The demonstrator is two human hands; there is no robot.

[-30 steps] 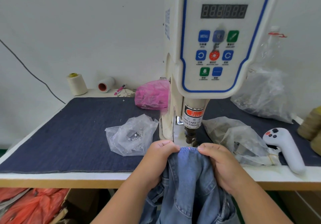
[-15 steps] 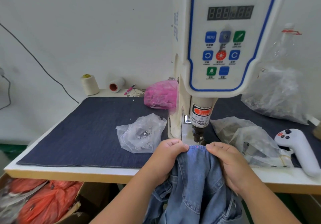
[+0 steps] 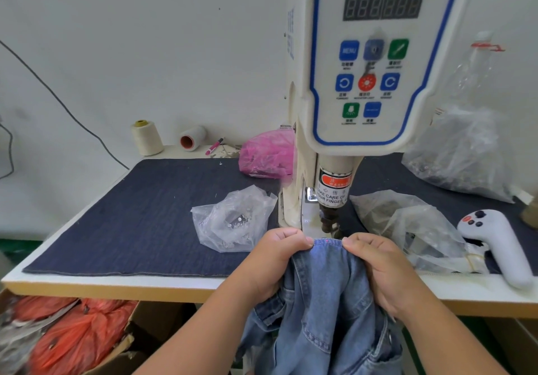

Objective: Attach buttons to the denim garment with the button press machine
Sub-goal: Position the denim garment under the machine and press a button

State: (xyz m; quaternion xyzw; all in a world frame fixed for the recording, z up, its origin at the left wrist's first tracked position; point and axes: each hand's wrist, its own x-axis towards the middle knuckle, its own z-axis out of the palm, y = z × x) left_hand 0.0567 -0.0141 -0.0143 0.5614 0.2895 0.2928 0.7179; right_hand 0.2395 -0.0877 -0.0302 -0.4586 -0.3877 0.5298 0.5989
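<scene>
On the table (image 3: 122, 283) stands the machine (image 3: 369, 83) (warning label on its ram); below its punch lies the denim (image 3: 323, 302) edge, pinched by left hand (image 3: 273, 261) and right hand (image 3: 381, 269), fingers curled tight.

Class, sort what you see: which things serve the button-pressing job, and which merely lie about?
In use: denim garment, button machine, left hand, right hand.
Lying about: thread cone, pink bag, white handheld controller, pink pen.
</scene>
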